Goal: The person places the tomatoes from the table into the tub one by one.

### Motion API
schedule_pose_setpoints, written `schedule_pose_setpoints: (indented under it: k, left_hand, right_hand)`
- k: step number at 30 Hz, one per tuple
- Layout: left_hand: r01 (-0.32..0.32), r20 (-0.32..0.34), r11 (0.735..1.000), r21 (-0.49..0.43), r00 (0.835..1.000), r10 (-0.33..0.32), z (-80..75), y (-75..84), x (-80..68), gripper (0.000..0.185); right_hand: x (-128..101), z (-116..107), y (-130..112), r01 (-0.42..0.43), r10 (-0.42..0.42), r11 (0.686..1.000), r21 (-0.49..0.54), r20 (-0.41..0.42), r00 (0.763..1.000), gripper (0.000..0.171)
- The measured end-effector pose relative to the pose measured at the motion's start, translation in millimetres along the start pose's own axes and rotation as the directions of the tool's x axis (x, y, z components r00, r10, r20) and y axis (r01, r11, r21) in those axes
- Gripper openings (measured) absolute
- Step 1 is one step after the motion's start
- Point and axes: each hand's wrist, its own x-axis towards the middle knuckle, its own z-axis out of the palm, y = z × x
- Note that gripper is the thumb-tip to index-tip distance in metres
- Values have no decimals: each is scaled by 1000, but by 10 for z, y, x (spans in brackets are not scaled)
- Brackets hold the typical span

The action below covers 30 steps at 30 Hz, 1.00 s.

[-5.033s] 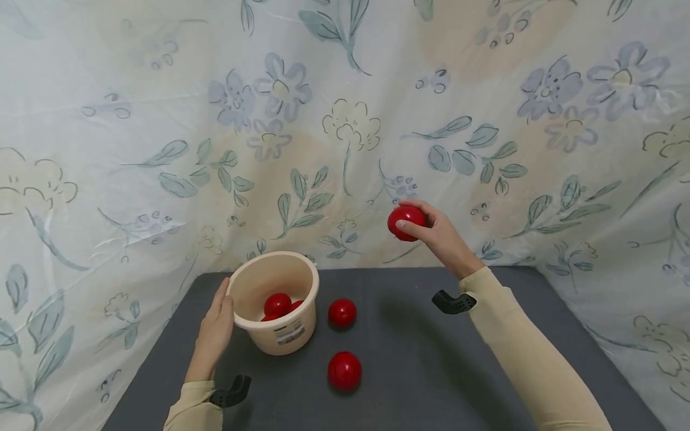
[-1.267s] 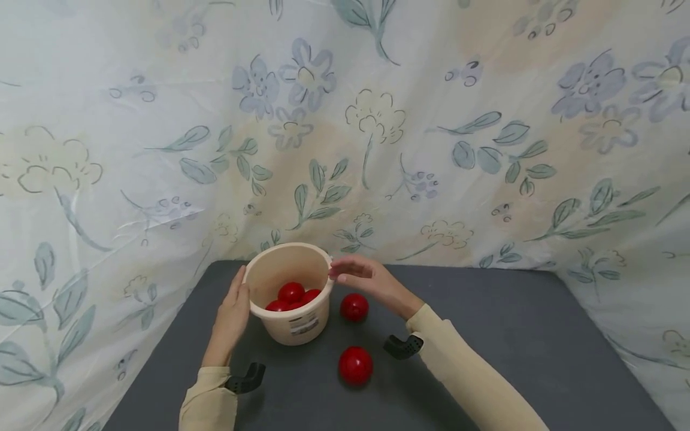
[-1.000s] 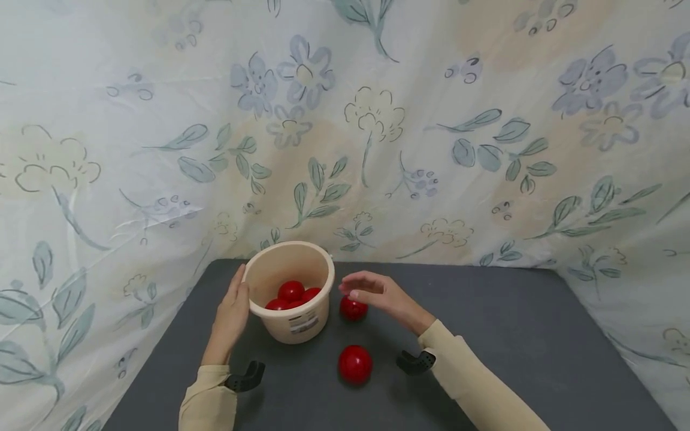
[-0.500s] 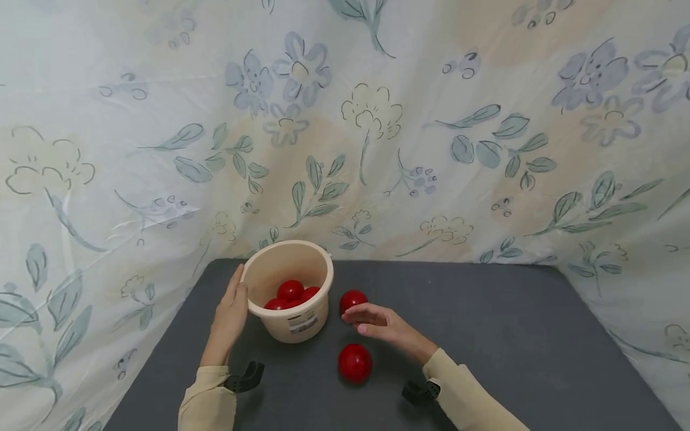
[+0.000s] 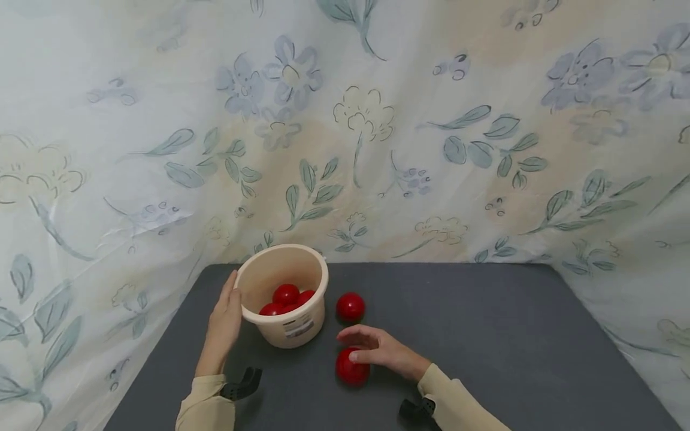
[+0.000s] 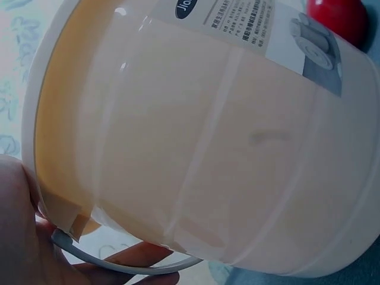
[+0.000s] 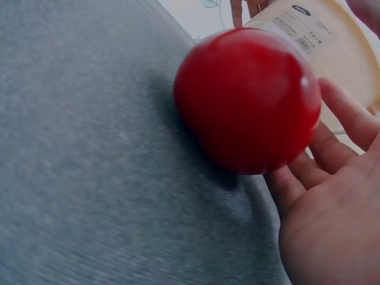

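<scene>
Resting against the bucket's (image 5: 276,332) left side, the left hand (image 5: 223,323) seems to steady it, its fingers extended near the rim and behind the handle (image 6: 119,267) rather than clenched; whether the thumb hooks over the rim, I cannot tell. The right hand (image 5: 384,352) is at the near ball (image 5: 350,372), which sits to the right of the bucket and closer to the person. Its fingers are loosely bent and spread, with no firm grasp showing; actual contact is hard to judge. The far ball (image 5: 351,307) lies just right of the bucket, apart from it. Inside the bucket are several red balls (image 5: 286,294), at least four by the look of it.

The step in hand appears to be picking up the near ball. The next move would call for closing thumb and fingers round its smooth sides, then a lift high enough to clear the bucket's rim.

The label (image 5: 299,325) on the bucket's wall has a dark oval logo starting "Jia", cut off in the left wrist view, with small Chinese print and a product picture beside it.
</scene>
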Motion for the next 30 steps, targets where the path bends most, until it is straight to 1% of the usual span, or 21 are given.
schedule_pose_setpoints:
  k: [4,10,12,15,19,22,25,27,30]
  left_hand:
    - [2,-13,999,-34,1000,-3,-23,-64,-50,57]
    - [-4,0,999,-32,1000,4,-21,-52,-8,58]
    - [-4,7,1000,-28,1000,4,-19,-42,14,58]
    - [-2,25,999,-40,1000,3,-9,-34,35,58]
    - [-8,20,999,-42,1000,9,-3,-22,28,58]
    - [-9,21,999,-44,1000,10,0,-22,36,58]
    - [-9,28,999,-50,1000,10,3,-25,50,58]
    - [-8,32,999,-51,999,10,0,-26,54,58]
    - [-8,23,999,-47,1000,9,-10,-19,51,58]
  right_hand:
    - [18,54,53,-18,18,1000,-6,15,1000,48]
    - [12,60,123,-16,16,999,-41,13,1000,48]
    - [10,56,141,-14,14,998,-65,5,1000,48]
    - [5,59,156,-14,14,991,-129,-4,1000,52]
    - [7,79,154,-10,13,975,-223,14,1000,59]
    - [10,99,157,-1,8,966,-259,23,1000,61]
    - [7,128,160,0,1,963,-269,4,1000,60]
    - [4,148,160,-1,-6,964,-267,-24,1000,59]
    - [14,156,158,9,-28,973,-230,-76,997,58]
